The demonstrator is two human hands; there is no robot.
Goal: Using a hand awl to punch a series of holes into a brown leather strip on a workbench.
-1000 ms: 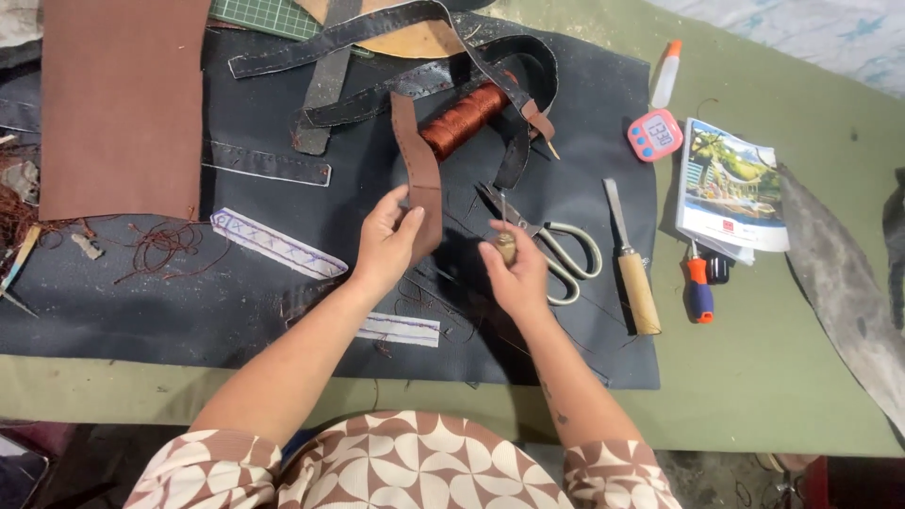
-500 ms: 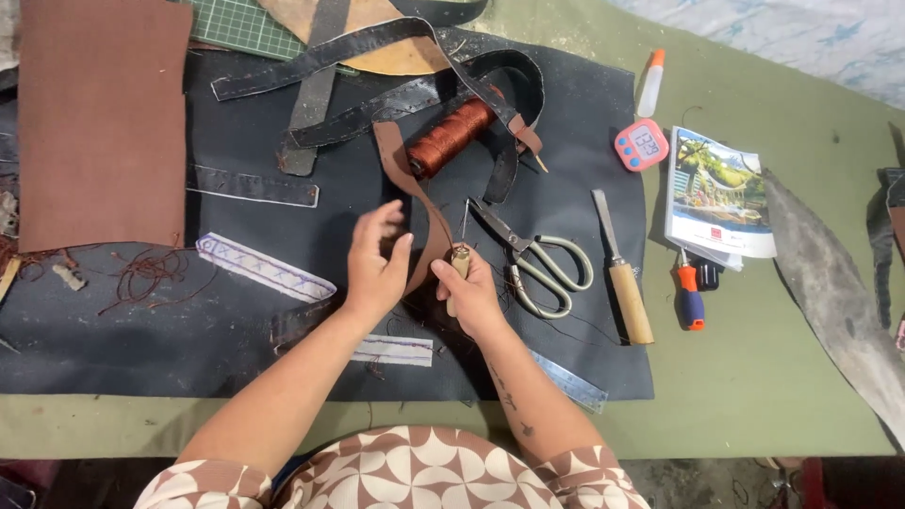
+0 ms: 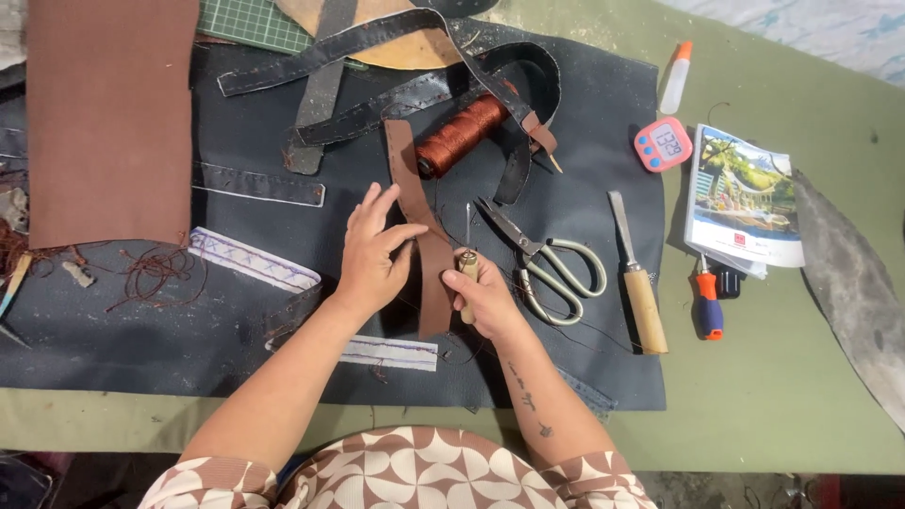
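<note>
Now my left hand [image 3: 372,253] has settled flat-fingered, pinching the brown leather strip [image 3: 415,221] against the dark mat [image 3: 603,123] on the bench [image 3: 801,396]; my right hand [image 3: 485,297] has brought the wooden-handled awl [image 3: 468,264] upright beside its edge, grip closed around the handle, scissors [image 3: 542,259] just right.

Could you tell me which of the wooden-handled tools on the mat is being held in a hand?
The awl, gripped upright in the right hand beside the brown strap; the wooden-handled chisel lies untouched right of the scissors.
</note>
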